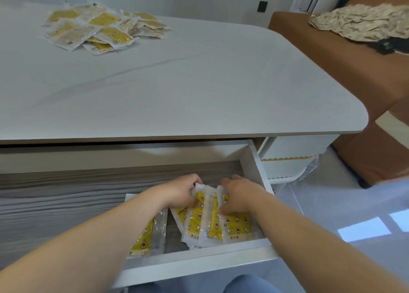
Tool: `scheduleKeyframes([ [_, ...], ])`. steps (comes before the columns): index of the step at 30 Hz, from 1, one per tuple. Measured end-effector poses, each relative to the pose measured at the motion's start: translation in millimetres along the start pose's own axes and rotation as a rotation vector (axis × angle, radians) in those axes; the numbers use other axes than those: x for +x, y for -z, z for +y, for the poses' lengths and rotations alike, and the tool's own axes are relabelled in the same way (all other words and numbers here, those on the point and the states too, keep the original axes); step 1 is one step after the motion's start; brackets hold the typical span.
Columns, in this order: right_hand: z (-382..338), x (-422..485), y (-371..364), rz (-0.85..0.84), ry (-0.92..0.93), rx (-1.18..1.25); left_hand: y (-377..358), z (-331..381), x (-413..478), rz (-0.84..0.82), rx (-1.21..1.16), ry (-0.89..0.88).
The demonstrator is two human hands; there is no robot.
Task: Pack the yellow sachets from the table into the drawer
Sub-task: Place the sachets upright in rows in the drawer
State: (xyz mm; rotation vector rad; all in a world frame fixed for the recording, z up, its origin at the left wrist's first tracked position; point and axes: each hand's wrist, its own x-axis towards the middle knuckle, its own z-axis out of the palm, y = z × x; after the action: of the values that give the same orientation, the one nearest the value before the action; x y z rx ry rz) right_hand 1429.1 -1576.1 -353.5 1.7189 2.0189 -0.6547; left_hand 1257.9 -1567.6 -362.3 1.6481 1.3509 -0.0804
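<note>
Yellow sachets are being set down in the right front corner of the open drawer, so the step in hand looks like arranging a batch just brought over. The left hand curls over the top edge of the leaning bundle, its fingers closed on it, while the right hand presses on the rightmost packets, fingers spread flat and thumb tucked against one. One more sachet lies apart to the left on the drawer's grey woodgrain floor, partly under the left forearm. The rest of the drawer is bare. A loose heap of sachets waits at the far left of the surface, well apart from the drawer; the next move probably calls for letting go and reaching across for them.
</note>
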Motion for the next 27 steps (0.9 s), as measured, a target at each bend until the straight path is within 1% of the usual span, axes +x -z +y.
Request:
scheduleKeyframes([
  [4, -5.0, -1.9, 0.6, 0.039, 0.076, 0.045, 9.1, -4.4, -7.2, 0.020, -0.153, 0.080],
  [6, -6.9, -1.7, 0.6, 0.022, 0.102, 0.070, 11.9, -10.3, -11.2, 0.051, -0.103, 0.145],
  [8, -7.7, -1.4, 0.8, 0.007, 0.107, 0.083, 12.0, -13.2, -12.7, 0.129, -0.059, 0.178],
  [10, -7.8, -1.0, 0.2, 0.003, 0.108, 0.068, 11.2, -13.5, -11.7, 0.244, 0.026, 0.169],
  [12, -7.4, -0.9, -0.5, 0.003, 0.119, 0.046, 10.5, -13.0, -10.4, 0.321, 0.142, 0.132],
  [14, -7.5, -1.0, -1.0, 0.005, 0.136, 0.009, 7.2, -12.3, -8.5, 0.318, 0.206, 0.066],
  [16, -9.7, -1.4, -0.9, 0.011, 0.171, -0.047, 2.9, -10.4, -8.5, 0.276, 0.247, 0.010],
  [19, -17.4, -0.4, -1.6, 0.013, 0.237, -0.087, 1.5, -7.6, -7.5, 0.230, 0.269, -0.028],
  [22, -23.4, 2.7, -2.8, 0.006, 0.297, -0.099, 3.8, -13.2, -6.5, 0.297, 0.255, -0.002],
  [25, -22.7, 2.0, -1.6, -0.006, 0.320, -0.124, 5.2, -20.1, -6.2, 0.383, 0.247, 0.063],
  [27, -23.8, -0.7, -0.3, -0.004, 0.343, -0.109, 5.6, -22.3, -4.3, 0.407, 0.201, 0.099],
])
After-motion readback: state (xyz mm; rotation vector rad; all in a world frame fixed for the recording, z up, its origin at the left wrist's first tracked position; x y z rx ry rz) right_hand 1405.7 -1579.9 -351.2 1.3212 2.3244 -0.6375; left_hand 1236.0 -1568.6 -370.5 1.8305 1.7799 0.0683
